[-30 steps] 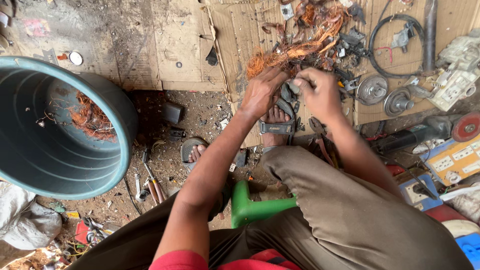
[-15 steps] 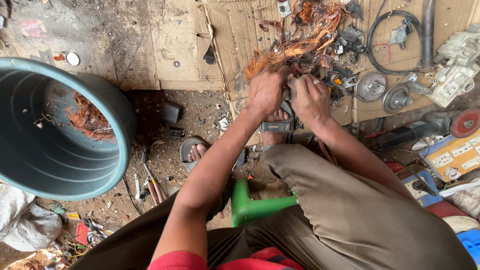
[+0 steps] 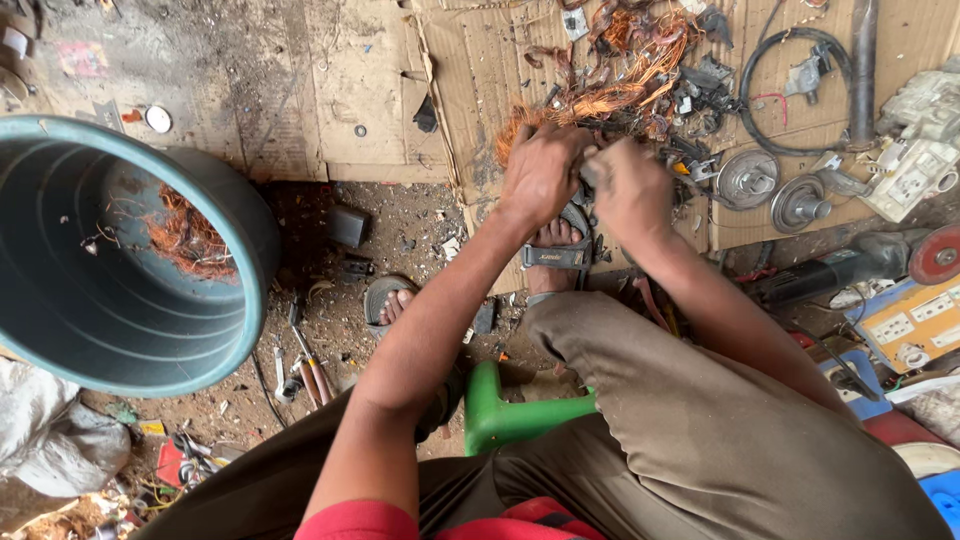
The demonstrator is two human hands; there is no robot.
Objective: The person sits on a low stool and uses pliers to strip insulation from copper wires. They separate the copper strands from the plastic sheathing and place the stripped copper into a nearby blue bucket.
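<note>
My left hand [image 3: 541, 172] and my right hand [image 3: 632, 188] are pressed close together above my sandalled foot [image 3: 555, 250], both closed around a small dark metal part [image 3: 586, 182] that is mostly hidden between them. Just beyond the hands a tangle of copper wire [image 3: 610, 88] lies on flattened cardboard [image 3: 480, 70]. A big teal tub [image 3: 120, 260] at the left holds more copper wire [image 3: 185, 235] on its inner wall.
Round metal motor parts [image 3: 770, 190], a black cable loop [image 3: 790, 80] and white switch plates [image 3: 915, 170] lie at the right, with an angle grinder [image 3: 870, 262]. A green stool [image 3: 505, 415] is under me. Pliers and small tools [image 3: 305, 365] lie on the dirt.
Both hands have drawn nearer to me and closed together over the part above my foot; one second ago they were a little apart, at the edge of the wire pile.
</note>
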